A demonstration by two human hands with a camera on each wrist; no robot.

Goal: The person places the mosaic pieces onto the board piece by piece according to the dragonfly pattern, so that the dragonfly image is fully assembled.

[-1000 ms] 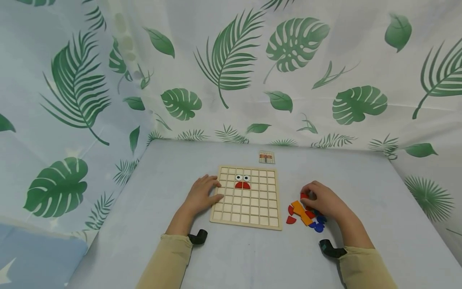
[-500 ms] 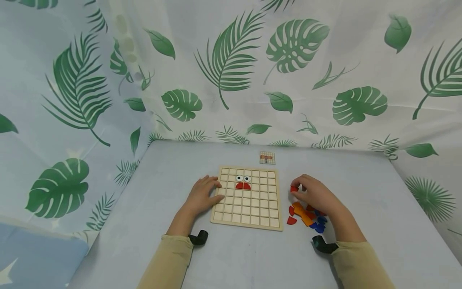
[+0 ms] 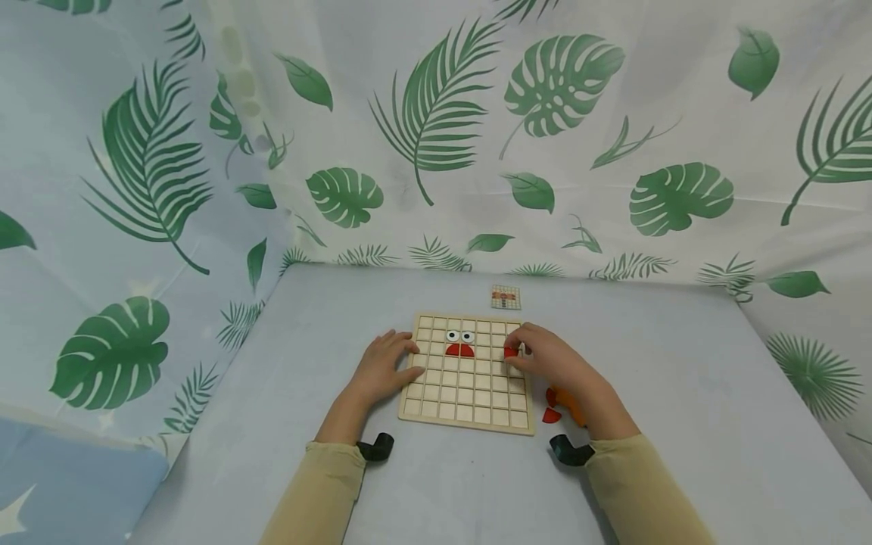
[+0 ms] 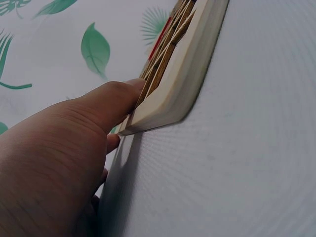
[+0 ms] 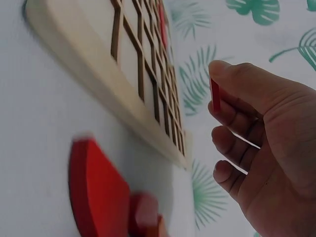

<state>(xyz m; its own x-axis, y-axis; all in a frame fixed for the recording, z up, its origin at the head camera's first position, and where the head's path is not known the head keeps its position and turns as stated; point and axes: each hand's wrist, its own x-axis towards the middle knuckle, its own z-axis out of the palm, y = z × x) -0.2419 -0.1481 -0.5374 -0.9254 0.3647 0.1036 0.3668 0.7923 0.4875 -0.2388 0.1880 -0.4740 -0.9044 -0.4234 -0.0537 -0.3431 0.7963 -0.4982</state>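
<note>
A wooden grid board (image 3: 446, 415) lies on the table, with two eye pieces (image 3: 460, 336) and two red quarter-round pieces (image 3: 459, 350) side by side in its upper cells. My left hand (image 3: 380, 369) rests on the board's left edge; the thumb (image 4: 116, 101) lies over the rim in the left wrist view. Above the board's right side, my right hand (image 3: 548, 356) pinches a thin red piece (image 5: 215, 95) between thumb and forefinger. That piece is edge-on in the right wrist view, apart from the board.
Right of the board lie loose red pieces (image 3: 551, 415) and orange pieces (image 3: 571, 406), partly hidden under my right forearm. Behind the board is a small pattern card (image 3: 506, 297). A leaf-printed curtain (image 3: 436, 219) hangs at the table's back edge.
My right hand has lifted the red piece from the loose pile and carried it left, over the board's right side. My left hand has kept its place.
</note>
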